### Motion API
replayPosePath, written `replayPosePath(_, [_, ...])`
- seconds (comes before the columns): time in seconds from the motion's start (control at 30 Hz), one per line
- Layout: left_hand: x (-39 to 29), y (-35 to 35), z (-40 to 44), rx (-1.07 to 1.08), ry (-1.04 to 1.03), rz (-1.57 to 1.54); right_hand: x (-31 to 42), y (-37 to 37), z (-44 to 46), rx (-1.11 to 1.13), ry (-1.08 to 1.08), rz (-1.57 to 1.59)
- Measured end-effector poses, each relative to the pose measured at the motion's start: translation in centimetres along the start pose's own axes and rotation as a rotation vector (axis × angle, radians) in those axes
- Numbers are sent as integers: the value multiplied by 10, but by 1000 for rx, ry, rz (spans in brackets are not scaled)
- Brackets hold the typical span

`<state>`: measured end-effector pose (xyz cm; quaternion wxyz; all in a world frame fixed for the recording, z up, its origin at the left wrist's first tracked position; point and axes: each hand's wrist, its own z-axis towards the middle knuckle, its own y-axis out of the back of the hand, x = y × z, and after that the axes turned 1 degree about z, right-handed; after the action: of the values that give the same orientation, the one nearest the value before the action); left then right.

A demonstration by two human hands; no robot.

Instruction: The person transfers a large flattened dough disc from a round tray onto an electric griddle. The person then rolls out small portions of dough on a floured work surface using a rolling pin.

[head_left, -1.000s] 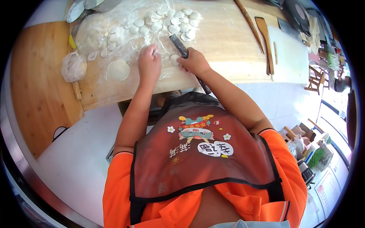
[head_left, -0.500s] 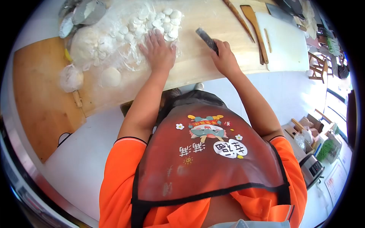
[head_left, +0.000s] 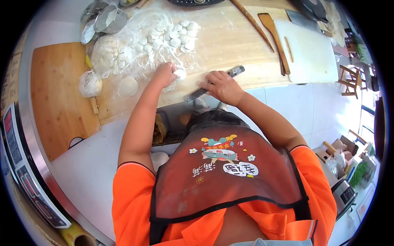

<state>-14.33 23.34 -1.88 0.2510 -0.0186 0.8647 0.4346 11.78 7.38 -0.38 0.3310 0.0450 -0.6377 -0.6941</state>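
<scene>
Near the front edge of the wooden board, my left hand (head_left: 165,75) pinches the edge of a small dough piece (head_left: 179,74). My right hand (head_left: 220,85) lies over a dark rolling pin (head_left: 235,71), its fingers curled around the middle; the pin slants across the board's front edge. Beyond the hands sits a cluster of small floured dough rounds (head_left: 174,42). To the left are a flat, wider dough disc (head_left: 128,86) and a larger floured dough mass (head_left: 105,53). Flour covers much of the board there.
A plastic-wrapped lump (head_left: 90,84) sits at the board's left edge. Metal bowls (head_left: 111,19) stand at the back left. On the right lie a long wooden stick (head_left: 253,23), a wooden spatula (head_left: 269,25) and a white cutting board (head_left: 308,57). A scale (head_left: 30,176) is far left.
My left hand has moved from the dough rounds toward the front edge and closed on a dough piece. My right hand has come inward, and the rolling pin now slants the other way.
</scene>
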Motion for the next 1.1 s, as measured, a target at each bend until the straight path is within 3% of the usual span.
replayPosePath(0.07, [-19,2,-13,-35,-9,-113,3,-3,-1,-112,-145,-83])
replayPosePath(0.17, [-42,-24,-24,-125,-137,-340,3,-6,13,-25,-285,-256])
replayPosePath(0.27, [-50,-32,-23,-126,-90,-186,-17,-26,57,-56,-355,-332])
replayPosePath(0.4, [-40,-17,-13,-38,-122,-231,-42,-36,97,-19,-356,-347])
replayPosePath(0.53, [-37,-15,-19,-100,-224,-154,-7,-19,59,139,-438,-322])
replayPosePath(0.63, [-36,-23,-32,-131,-160,-202,-2,-24,52,57,-451,-351])
replayPosePath(0.77, [-32,-25,-23,-229,-128,-103,-43,-36,116,-34,-479,-348])
replayPosePath(0.83, [-27,-17,-13,-151,-162,-149,-51,-40,132,1,-484,-360])
replayPosePath(0.9, [-31,-8,-2,-68,-170,-222,-47,-37,121,8,-462,-322])
replayPosePath(1.03, [-28,-21,-18,-219,-195,-187,-15,-25,63,118,-435,-331])
replayPosePath(1.1, [-30,-29,-29,-239,-84,-297,-14,-23,62,131,-427,-337])
